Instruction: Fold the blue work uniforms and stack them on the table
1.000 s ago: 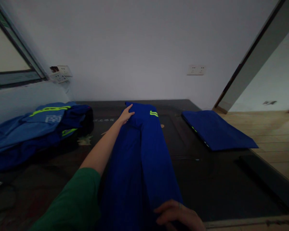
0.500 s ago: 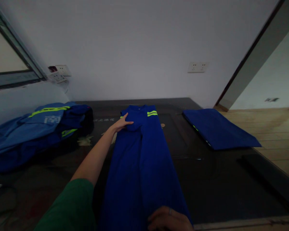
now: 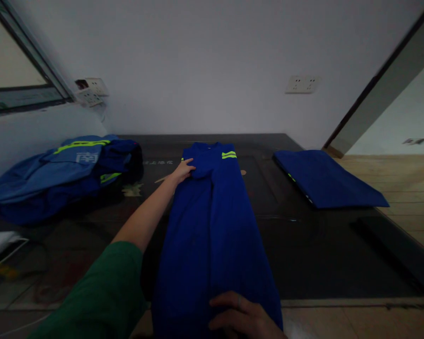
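My blue top (image 3: pixel 233 226) is flatter now – it runs up the middle of the frame on the dark table (image 3: pixel 304 259).
A second ago its far end was bunched up; now the neck shows, and a bit of yellow peeks out on the left, across from the yellow stripes (image 3: pixel 229 155). My left hand (image 3: pixel 183 171) is on the cloth near that end, just above the middle; I can't tell if it pinches any. My right hand (image 3: pixel 246 318), at the bottom, has bent fingers over the near end – I can't tell if they grip. The folded blue cloth (image 3: pixel 328 179) at the right and the heap of clothes (image 3: pixel 67 174) at the left lie as they did.
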Tool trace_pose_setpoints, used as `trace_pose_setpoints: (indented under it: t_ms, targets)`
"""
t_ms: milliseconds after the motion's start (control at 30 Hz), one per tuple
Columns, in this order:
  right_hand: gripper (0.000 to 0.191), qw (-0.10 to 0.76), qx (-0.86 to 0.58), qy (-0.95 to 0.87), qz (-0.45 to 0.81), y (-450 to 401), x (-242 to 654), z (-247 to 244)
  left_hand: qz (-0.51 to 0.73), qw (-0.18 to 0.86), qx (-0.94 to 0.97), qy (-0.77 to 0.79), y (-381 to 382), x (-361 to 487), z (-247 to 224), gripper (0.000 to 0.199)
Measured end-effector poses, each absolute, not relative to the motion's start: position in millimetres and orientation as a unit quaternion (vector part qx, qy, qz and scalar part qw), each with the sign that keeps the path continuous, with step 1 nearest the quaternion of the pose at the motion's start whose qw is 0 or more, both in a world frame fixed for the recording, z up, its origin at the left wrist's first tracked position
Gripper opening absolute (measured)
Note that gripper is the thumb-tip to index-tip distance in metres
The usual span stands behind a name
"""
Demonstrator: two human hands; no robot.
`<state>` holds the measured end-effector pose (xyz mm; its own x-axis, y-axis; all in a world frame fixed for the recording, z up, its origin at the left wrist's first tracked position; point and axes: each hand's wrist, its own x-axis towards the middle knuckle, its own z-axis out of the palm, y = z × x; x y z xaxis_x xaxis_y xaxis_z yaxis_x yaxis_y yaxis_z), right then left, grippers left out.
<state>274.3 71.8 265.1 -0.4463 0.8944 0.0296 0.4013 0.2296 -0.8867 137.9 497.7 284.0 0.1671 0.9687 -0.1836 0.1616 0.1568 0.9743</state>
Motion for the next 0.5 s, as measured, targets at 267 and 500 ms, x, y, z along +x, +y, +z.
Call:
trace_pose_setpoints:
  t_ms: [267, 500]
  targets:
    - [0.032, 0.197, -0.376, -0.787, 0.447, 71.9, 273.2, 276.2, 0.332, 0.599, 0.576, 0.446, 464.3, 112.8, 286.6, 0.046]
    - [0.033, 0.157, -0.31, -0.793, 0.5, 80.5, 270.8, 263.7, 0.347, 0.589, 0.579, 0.444, 460.0, 107.8, 286.2, 0.038]
